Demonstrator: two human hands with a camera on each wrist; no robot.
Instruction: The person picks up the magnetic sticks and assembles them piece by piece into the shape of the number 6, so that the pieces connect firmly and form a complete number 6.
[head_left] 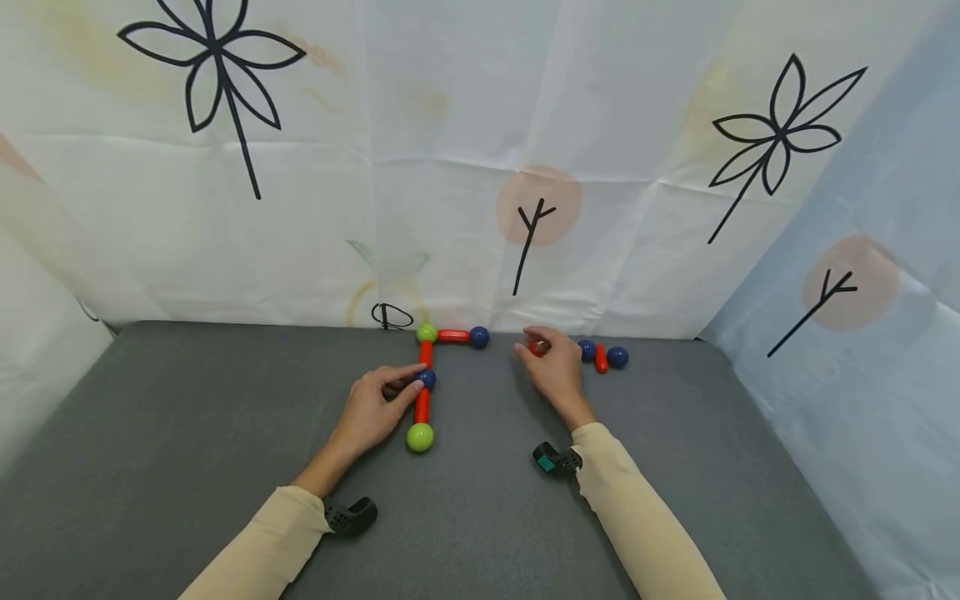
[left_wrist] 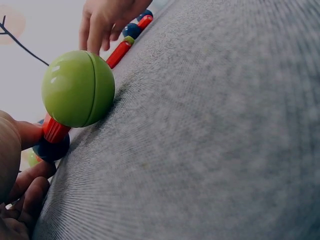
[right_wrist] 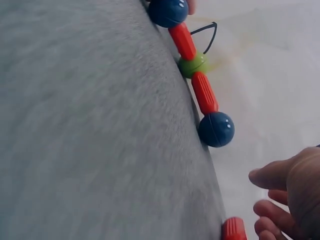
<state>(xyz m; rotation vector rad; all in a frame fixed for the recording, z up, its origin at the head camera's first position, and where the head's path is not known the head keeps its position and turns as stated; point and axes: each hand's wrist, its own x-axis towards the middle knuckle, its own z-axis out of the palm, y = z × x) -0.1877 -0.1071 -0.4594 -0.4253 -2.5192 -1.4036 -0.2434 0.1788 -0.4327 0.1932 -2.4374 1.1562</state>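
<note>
Thumb and fingers of my left hand [head_left: 372, 408] pinch the middle blue ball [head_left: 427, 379] of a joined ball-and-rod shape. Below that ball, a red rod [head_left: 422, 407] runs to a near green ball [head_left: 420, 437]. Above it, another red rod [head_left: 426, 355] leads to a far green ball [head_left: 427, 333], from which a sideways red rod [head_left: 453, 336] reaches an end blue ball [head_left: 479, 337]. My right hand [head_left: 558, 371] hovers over a separate red rod [right_wrist: 234, 229], thumb and fingers spread apart, partly hiding it in the head view.
Just right of my right hand lie a blue ball [head_left: 587, 351], a short red rod [head_left: 601, 358] and another blue ball [head_left: 618, 357]. A white printed cloth [head_left: 450, 208] rises behind the grey tabletop [head_left: 480, 517], and a bluish cloth side [head_left: 862, 400] stands at the right.
</note>
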